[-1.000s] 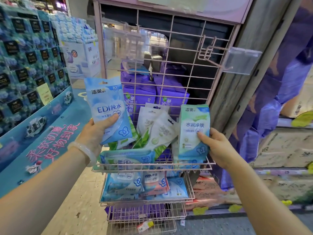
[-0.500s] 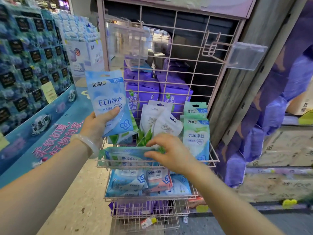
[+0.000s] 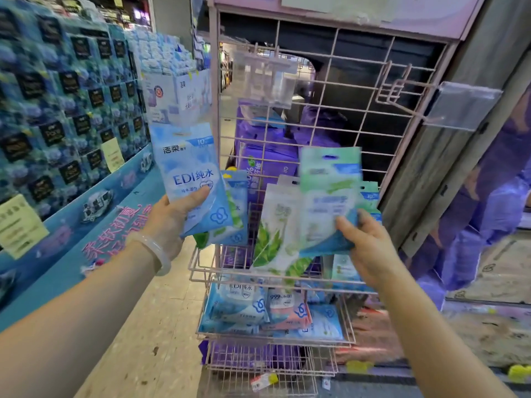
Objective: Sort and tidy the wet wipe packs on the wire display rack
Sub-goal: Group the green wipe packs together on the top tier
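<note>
My left hand (image 3: 172,216) pinches the fanned blue EDI plastic wipe packs (image 3: 191,179) clear of the pink wire rack (image 3: 287,280) while my right hand (image 3: 365,242) grips a green-topped soft pack (image 3: 327,196), probably sorting by kind

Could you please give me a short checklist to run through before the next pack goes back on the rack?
1. Left hand grips the blue EDI pack firmly: ok.
2. Right hand grips the green pack: ok, by its lower corner.
3. Packs behind the blue one in the left hand are secure: cannot tell.
4. Upper basket has free room: ok, on its left side.
5. Aloe-leaf packs sit neatly: not ok, tilted.
6. Lower basket sorted by type: not ok, blue and pink are mixed.
</note>
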Motion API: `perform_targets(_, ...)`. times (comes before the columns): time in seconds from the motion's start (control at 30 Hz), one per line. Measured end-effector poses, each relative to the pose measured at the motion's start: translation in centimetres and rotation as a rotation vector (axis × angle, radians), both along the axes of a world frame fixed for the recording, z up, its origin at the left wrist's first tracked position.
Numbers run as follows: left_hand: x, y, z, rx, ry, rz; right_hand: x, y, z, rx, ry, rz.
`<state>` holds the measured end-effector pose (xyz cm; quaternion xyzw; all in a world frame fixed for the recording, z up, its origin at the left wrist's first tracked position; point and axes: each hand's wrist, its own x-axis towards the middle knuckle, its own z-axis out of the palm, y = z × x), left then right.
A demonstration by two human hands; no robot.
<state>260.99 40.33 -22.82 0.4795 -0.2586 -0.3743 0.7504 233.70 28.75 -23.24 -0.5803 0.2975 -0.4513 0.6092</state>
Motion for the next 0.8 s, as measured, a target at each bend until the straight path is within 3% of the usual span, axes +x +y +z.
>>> perform_targets(0.07, -0.9, -0.7, -0.2, 0.016, -0.020, -0.062, -2.7, -1.3, -0.4, 0.044, 0.074, -0.129)
perform_targets(0.17, -2.8, -2.0, -0.7, 0.025, -0.041, -0.151, -5.3, -2.2, -1.6, -0.139, 0.721, -0.326)
perform_targets(0.23, -4.0, -2.8, -1.0, 0.030, -0.026, -0.192, -5.8, -2.1, -1.6, -0.328, 0.997, -0.475)
perform_targets(0.3, -4.6, -3.4, -1.2, 0.042, -0.028, -0.206, -5.4, -1.4, -1.0, -0.423, 1.081, -0.536)
perform_targets(0.43, -5.0, -3.9, -1.2, 0.062, -0.050, -0.235, -4.3, 0.0, -0.3, -0.419, 1.277, -0.491)
perform_targets(0.5, -5.1, -3.8, -1.2, 0.058, -0.060, -0.244, -3.8, 0.8, 0.2, -0.532, 1.279, -0.565)
perform_targets(0.57, -5.3, -3.8, -1.3, 0.042, -0.049, -0.258, -2.4, 1.9, 1.0, -0.695, 1.032, -0.571)
perform_targets(0.6, -5.6, -3.7, -1.3, 0.034, -0.038, -0.268, -1.2, 2.5, 1.5, -0.687, 0.887, -0.476)
perform_targets(0.7, -6.4, -3.6, -1.3, 0.018, -0.019, -0.314, 3.2, 4.0, 1.7, -0.433, 0.729, 0.006)
perform_targets(0.8, -6.3, -3.2, -1.4, 0.044, -0.027, -0.296, 5.6, 4.0, 0.9, -0.312, 0.746, 0.141)
